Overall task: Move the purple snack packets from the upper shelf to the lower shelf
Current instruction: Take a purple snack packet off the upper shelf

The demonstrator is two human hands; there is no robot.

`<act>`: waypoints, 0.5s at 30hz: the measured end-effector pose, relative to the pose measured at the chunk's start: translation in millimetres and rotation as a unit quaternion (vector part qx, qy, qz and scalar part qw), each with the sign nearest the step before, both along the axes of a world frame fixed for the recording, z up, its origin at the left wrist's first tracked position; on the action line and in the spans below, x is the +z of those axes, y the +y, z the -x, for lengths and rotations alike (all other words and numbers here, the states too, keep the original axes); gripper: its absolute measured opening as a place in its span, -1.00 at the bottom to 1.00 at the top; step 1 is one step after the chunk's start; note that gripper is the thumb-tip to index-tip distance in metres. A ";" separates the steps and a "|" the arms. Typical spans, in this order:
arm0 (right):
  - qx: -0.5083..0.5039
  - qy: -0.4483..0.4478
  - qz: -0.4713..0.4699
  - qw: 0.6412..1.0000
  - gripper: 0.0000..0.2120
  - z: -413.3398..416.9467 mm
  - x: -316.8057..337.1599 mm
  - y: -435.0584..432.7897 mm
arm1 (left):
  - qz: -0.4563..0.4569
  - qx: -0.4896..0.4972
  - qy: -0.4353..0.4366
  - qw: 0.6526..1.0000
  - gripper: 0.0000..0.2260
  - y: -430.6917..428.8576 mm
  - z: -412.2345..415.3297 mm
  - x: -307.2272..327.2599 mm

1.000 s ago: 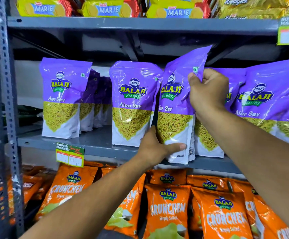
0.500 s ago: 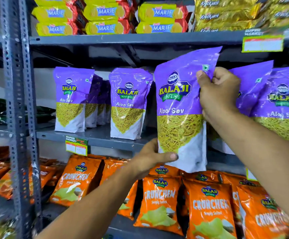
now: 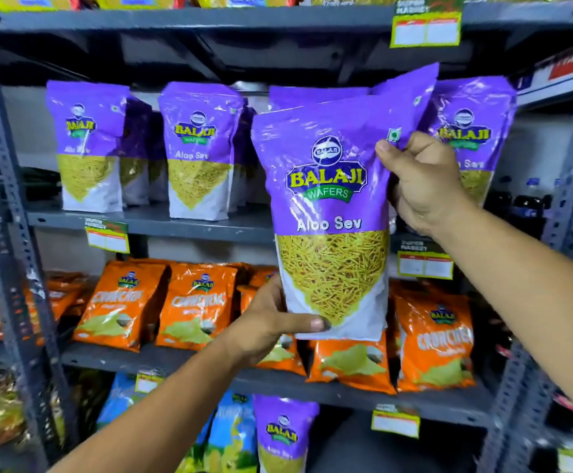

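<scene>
Lifted clear of the upper shelf (image 3: 148, 224) since half a second ago, the purple Aloo Sev packet (image 3: 329, 213) now hangs in front of the rack, lower and nearer the camera, its base level with the orange Crunchex packets (image 3: 196, 305) one shelf down. It is an upright pouch: purple top, a window of thin yellow sev strands, white base. The right hand (image 3: 421, 186) is clenched on the packet's upper right edge, thumb on the front by the small green mark. The left hand (image 3: 264, 326) grips its lower left corner, thumb laid across the white base. Printed on the front: "BALAJI WAFERS" and "Aloo Sev". More purple packets (image 3: 199, 148) with the same print stand along the upper shelf, at its left end, middle and right end. One purple packet (image 3: 283, 435) stands on the lower shelf (image 3: 449, 406), below the orange row. Price tags (image 3: 107, 235) hang on the shelf edges, their writing blurred.
</scene>
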State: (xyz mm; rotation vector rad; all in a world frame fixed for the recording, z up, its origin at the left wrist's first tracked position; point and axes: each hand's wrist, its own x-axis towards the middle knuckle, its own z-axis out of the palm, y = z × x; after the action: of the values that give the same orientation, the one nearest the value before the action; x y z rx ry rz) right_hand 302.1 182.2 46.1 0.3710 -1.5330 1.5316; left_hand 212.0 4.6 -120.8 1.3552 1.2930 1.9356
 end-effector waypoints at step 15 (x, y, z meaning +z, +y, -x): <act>-0.021 -0.265 -0.040 0.963 -0.88 -64.7 -140.6 56.2 | 0.174 0.065 -0.030 0.982 -0.30 25.5 -23.1 -144.9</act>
State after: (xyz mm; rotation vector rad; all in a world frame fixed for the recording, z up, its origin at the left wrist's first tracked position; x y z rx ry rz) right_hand 366.8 238.4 -94.5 -0.0383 -2.0014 1.6188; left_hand 235.1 30.1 -265.7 1.0544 1.6334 1.7108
